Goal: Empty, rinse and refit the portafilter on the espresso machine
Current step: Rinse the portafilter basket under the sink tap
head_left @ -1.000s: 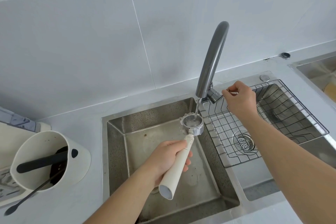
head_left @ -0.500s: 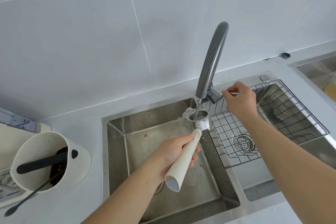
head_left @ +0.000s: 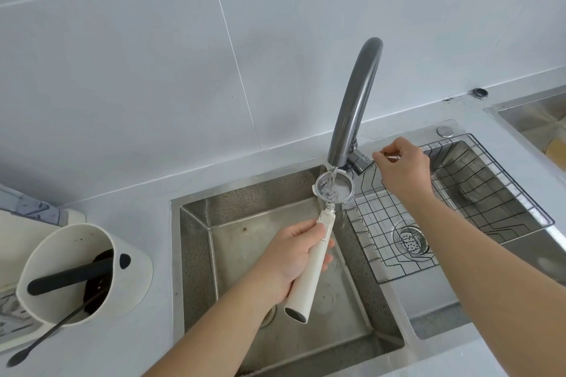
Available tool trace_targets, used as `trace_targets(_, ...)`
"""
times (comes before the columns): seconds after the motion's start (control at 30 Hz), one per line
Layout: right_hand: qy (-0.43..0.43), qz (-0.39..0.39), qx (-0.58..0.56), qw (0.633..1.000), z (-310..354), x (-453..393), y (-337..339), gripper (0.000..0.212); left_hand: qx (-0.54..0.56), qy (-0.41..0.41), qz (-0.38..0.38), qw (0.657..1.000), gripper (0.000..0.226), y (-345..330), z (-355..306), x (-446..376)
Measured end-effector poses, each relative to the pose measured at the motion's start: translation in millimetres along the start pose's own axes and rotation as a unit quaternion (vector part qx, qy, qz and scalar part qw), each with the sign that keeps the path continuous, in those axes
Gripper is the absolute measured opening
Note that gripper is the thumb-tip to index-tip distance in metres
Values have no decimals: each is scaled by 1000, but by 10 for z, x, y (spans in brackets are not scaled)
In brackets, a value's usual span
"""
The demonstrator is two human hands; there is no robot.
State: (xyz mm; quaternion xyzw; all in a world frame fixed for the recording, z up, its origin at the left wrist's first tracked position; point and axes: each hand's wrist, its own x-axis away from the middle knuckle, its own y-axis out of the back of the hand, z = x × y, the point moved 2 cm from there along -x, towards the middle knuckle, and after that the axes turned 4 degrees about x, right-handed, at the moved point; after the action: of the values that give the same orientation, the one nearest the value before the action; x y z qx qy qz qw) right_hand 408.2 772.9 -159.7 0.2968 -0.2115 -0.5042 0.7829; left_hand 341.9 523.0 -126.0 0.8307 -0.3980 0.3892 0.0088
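The portafilter (head_left: 318,242) has a cream handle and a round metal basket (head_left: 333,187). My left hand (head_left: 294,257) grips the handle and holds the basket open side up, directly under the grey curved tap spout (head_left: 355,101). Water runs from the spout into the basket and pools there. My right hand (head_left: 401,167) is closed on the thin tap lever (head_left: 390,157) beside the tap base. The left sink basin (head_left: 232,242) lies below the portafilter.
A wire rack (head_left: 477,193) sits in the right basin over a drain strainer (head_left: 410,240). A cream knock box (head_left: 76,272) with a black bar and dark grounds stands on the counter at left, a long black brush (head_left: 46,338) leaning in it. Another sink edge (head_left: 539,113) shows at far right.
My left hand has shifted the portafilter right and up, swinging the basket from tilted to level under the stream. My right hand has stayed on the lever.
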Motion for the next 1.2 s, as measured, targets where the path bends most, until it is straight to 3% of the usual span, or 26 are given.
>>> trace_targets(0.47, 18, -14, 33, 999, 137, -47, -21, 16, -8, -4, -8, 1000, 17, 106, 79, -10)
trace_targets(0.83, 58, -4, 76, 995, 232, -94, -1, 19, -93, -63, -70, 991, 20, 355, 73, 80)
trace_targets(1.0, 53, -1, 71, 996, 245, -65, 23, 19, -215, -132, -112, 961, 32, 476, -52, 103)
trace_targets(1.2, 52, 4, 80, 995, 252, -51, 48, 20, -346, -199, -110, 910, 36, 541, -198, 147)
